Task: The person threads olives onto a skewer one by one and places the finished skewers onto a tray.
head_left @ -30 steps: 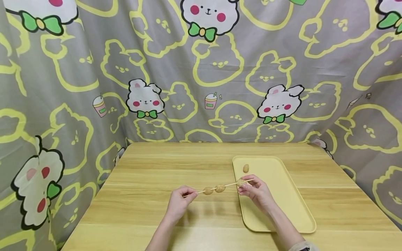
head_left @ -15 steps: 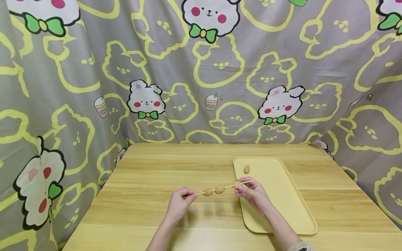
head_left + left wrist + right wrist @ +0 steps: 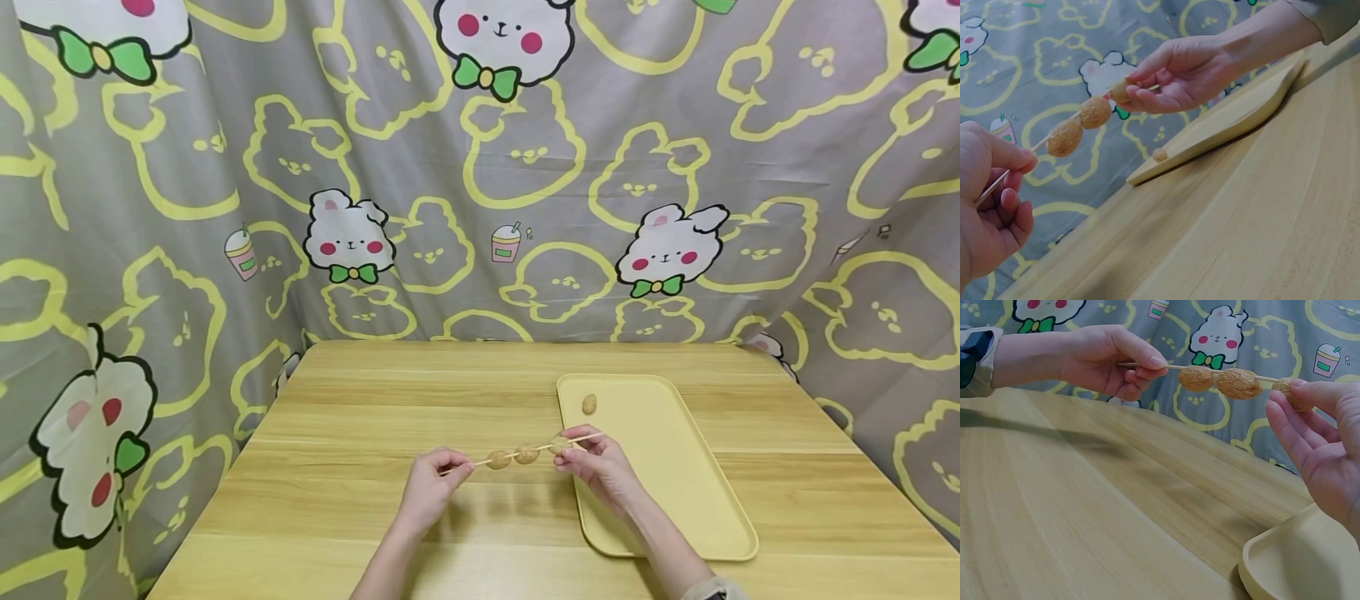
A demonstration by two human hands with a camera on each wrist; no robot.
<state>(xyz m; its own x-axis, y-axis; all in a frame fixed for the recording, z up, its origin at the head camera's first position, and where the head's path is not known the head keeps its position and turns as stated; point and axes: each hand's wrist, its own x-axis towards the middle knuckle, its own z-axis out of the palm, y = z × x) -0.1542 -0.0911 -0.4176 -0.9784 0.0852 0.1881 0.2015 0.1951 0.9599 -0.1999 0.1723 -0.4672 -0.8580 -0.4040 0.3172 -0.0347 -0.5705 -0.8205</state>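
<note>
In the head view my left hand [image 3: 429,490] pinches the left end of a thin wooden skewer [image 3: 543,448], held above the table. Two brown, wrinkled meatballs, an outer one [image 3: 498,459] and a middle one [image 3: 527,454], sit close together on the stick. My right hand [image 3: 609,473] grips a third meatball [image 3: 1287,394] between thumb and fingers, with the skewer running through it. A bare length of stick separates it from the middle one. The skewer's tip sticks out past the right fingers. Another loose meatball [image 3: 589,404] lies on the yellow tray [image 3: 675,467].
The tray stands on the right part of the wooden table [image 3: 315,517], partly under my right forearm. A grey curtain [image 3: 420,167] with cartoon rabbits hangs behind the table and along both sides.
My right hand has slid the third meatball leftward along the skewer, closer to the other two. More of the tip shows beyond it. My left hand has stayed nearly still.
</note>
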